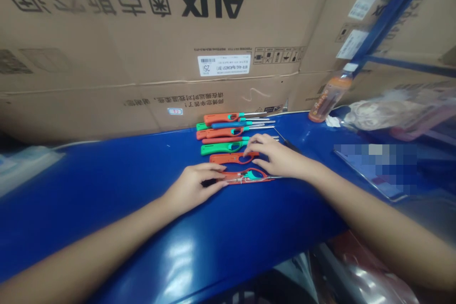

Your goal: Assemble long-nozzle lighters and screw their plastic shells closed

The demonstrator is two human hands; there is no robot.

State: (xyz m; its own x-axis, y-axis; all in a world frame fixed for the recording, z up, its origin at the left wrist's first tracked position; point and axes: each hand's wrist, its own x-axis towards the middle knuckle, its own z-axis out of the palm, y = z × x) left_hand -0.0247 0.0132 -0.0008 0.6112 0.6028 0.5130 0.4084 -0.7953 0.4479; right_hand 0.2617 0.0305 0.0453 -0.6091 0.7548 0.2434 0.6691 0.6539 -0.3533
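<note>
Several long lighters [228, 133] with orange, green and blue handles and thin metal nozzles lie in a row on the blue table [124, 171]. My left hand [194, 185] rests on the handle end of the nearest orange lighter [249, 176], fingers closed loosely over it. My right hand [276, 154] lies flat across the nozzle side, its fingers spread over the second orange lighter [231, 157] and touching the nearest one's nozzle.
Large AUX cardboard boxes [160, 42] stand right behind the table. An orange drink bottle [329, 97] leans at the back right, beside crumpled plastic bags [392, 111]. A flat tablet-like device [377, 168] lies on the right. A blue shelf post [392, 9] rises at the upper right.
</note>
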